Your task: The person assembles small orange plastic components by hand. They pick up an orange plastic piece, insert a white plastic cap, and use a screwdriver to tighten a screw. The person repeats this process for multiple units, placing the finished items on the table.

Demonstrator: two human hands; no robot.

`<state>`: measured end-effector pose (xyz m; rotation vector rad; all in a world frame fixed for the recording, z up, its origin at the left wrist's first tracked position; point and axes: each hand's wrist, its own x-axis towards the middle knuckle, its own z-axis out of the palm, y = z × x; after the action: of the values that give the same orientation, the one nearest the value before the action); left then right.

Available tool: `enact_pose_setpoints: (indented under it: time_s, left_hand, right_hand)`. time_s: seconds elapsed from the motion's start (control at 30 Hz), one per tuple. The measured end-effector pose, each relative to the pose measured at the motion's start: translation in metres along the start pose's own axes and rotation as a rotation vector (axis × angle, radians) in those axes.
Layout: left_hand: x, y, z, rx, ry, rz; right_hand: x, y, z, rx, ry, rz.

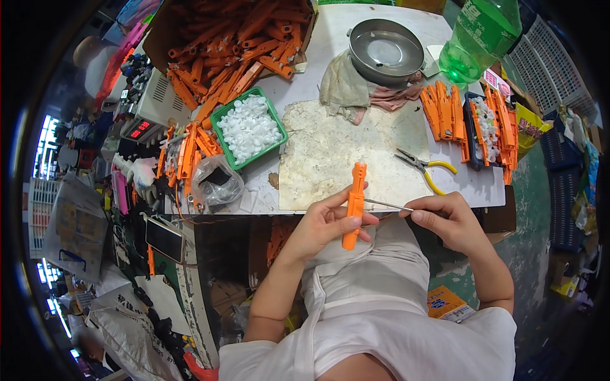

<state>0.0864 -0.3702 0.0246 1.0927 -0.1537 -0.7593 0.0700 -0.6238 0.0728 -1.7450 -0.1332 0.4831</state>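
Observation:
My left hand (323,223) is closed around a long orange plastic piece (356,197), held upright near the table's front edge. In my right hand (452,221) is a thin metal tool (389,204), pinched between thumb and fingers. Its tip meets the right side of the orange piece around the middle; whether it goes inside cannot be made out. Beyond my right hand, pliers (424,167) with yellow handles lie on the table. A green tray (283,141) full of small white plastic parts stands to the left.
A box (166,39) heaped with orange pieces (244,38) fills the far left. A metal bowl (386,51) sits by a rag (343,84) at the back. Right of them stand a green bottle (480,38) and more orange pieces (443,113). A plastic bag (218,183) lies left.

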Motion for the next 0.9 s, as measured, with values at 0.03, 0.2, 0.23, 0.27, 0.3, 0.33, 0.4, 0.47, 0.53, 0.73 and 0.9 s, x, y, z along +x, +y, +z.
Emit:
enact_pose_setpoints:
  time_s: [0.03, 0.2, 0.23, 0.27, 0.3, 0.33, 0.4, 0.47, 0.53, 0.73, 0.9]
  left_hand:
    - [-0.001, 0.0, -0.001, 0.008, 0.011, 0.012]
    - [-0.002, 0.002, 0.001, 0.038, 0.019, 0.014]
    - [-0.002, 0.002, 0.0, 0.027, 0.001, 0.009]
    - [-0.002, 0.002, 0.0, 0.032, 0.001, 0.005]
    - [-0.003, 0.002, 0.0, 0.036, 0.001, 0.002]
    - [-0.003, 0.002, -0.001, 0.039, 0.002, -0.003]
    - [-0.004, 0.004, -0.001, 0.065, -0.031, -0.026]
    - [-0.005, 0.004, -0.002, 0.099, -0.044, -0.052]
    - [-0.004, 0.002, -0.004, 0.142, -0.034, -0.079]
    - [0.0, -0.006, -0.001, -0.041, 0.04, 0.024]
    - [0.006, -0.007, -0.004, -0.193, 0.051, 0.054]
  right_hand:
    - [0.0, 0.001, -0.001, -0.022, -0.015, 0.012]
    - [0.003, 0.007, 0.0, -0.046, -0.036, 0.007]
    - [0.003, 0.007, 0.0, -0.042, -0.043, 0.019]
    - [0.004, 0.008, -0.001, -0.037, -0.05, 0.031]
    - [0.004, 0.008, -0.001, -0.032, -0.057, 0.044]
    - [0.005, 0.006, -0.004, 0.047, -0.099, 0.142]
    - [0.007, -0.001, -0.01, 0.205, -0.183, 0.337]
    - [0.007, 0.004, -0.011, 0.268, -0.186, 0.342]
    - [0.008, 0.016, -0.004, 0.01, -0.072, 0.046]
    - [-0.012, 0.012, 0.019, -0.794, 0.17, -0.529]
    - [-0.011, 0.009, 0.019, -0.425, 0.053, -0.327]
